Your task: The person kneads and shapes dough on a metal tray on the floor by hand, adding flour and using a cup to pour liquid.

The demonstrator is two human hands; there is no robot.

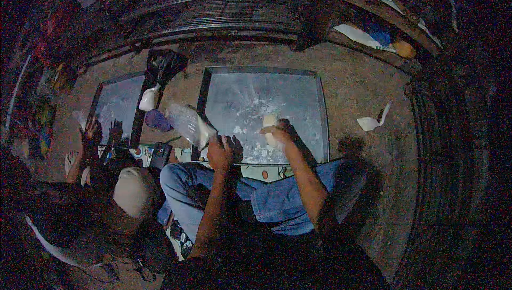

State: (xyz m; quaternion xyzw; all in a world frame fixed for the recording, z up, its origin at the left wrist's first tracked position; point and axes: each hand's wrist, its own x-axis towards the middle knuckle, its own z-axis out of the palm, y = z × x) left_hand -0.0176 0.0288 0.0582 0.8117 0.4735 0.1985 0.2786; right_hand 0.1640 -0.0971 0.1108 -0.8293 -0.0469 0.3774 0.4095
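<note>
Over the left edge of a dark-framed grey board (229, 92), my left hand (218, 152) is closed on a clear plastic bag (188, 123) with something whitish in its lower end. The bag is slightly blurred. My right hand (285, 131) grips a pale, oblong, dough-like piece (270, 123) upright over the middle of the board; what it is made of I cannot tell. White powder (256, 109) is smeared and scattered across the board's surface. The board lies in front of my crossed legs in blue jeans.
To the left a co-worker's hands (92, 131) are over a second framed board (121, 98). Between the boards are a black plastic bag (165, 65), a tied white pouch (149, 99) and a purple bundle (157, 121). A phone (160, 155) lies nearer. A small white bag (368, 123) sits right.
</note>
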